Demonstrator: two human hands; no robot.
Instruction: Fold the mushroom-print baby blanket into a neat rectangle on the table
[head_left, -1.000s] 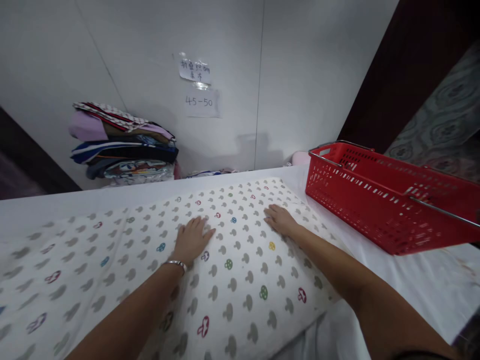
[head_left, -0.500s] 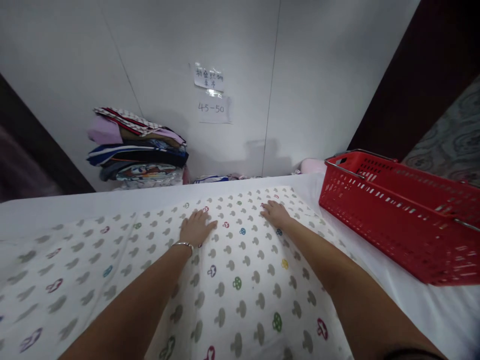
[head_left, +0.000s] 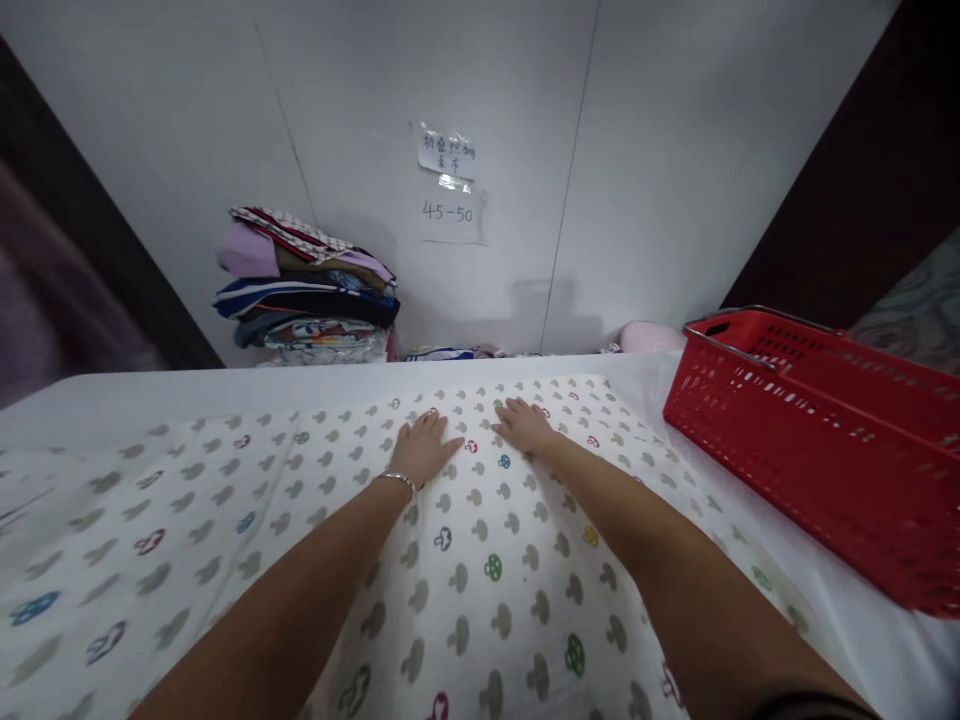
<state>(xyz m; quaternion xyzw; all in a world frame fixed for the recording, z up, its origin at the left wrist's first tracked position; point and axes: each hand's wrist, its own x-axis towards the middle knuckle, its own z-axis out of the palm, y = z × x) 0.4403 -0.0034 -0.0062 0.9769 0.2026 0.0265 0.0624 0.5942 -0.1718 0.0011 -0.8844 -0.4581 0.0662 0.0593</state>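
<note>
A white cloth (head_left: 480, 520) printed with grey and coloured mushrooms lies spread over the table, with a crease down its left part. My left hand (head_left: 424, 450), with a silver bracelet at the wrist, rests flat on its far middle part, fingers apart. To the right of it, my right hand (head_left: 523, 425) also lies palm down on the cloth, fingers spread. Neither hand holds anything. The near edge of the cloth runs out of view at the bottom.
A red plastic basket (head_left: 810, 430) with metal handles stands on the right of the white-covered table (head_left: 187, 385). Behind the table's far edge rises a stack of folded fabrics (head_left: 307, 290). Paper signs (head_left: 454, 215) are taped to the wall (head_left: 660, 150).
My right hand has moved left across the cloth, closer to my left hand. The whole view has shifted, so the basket and stack appear farther right.
</note>
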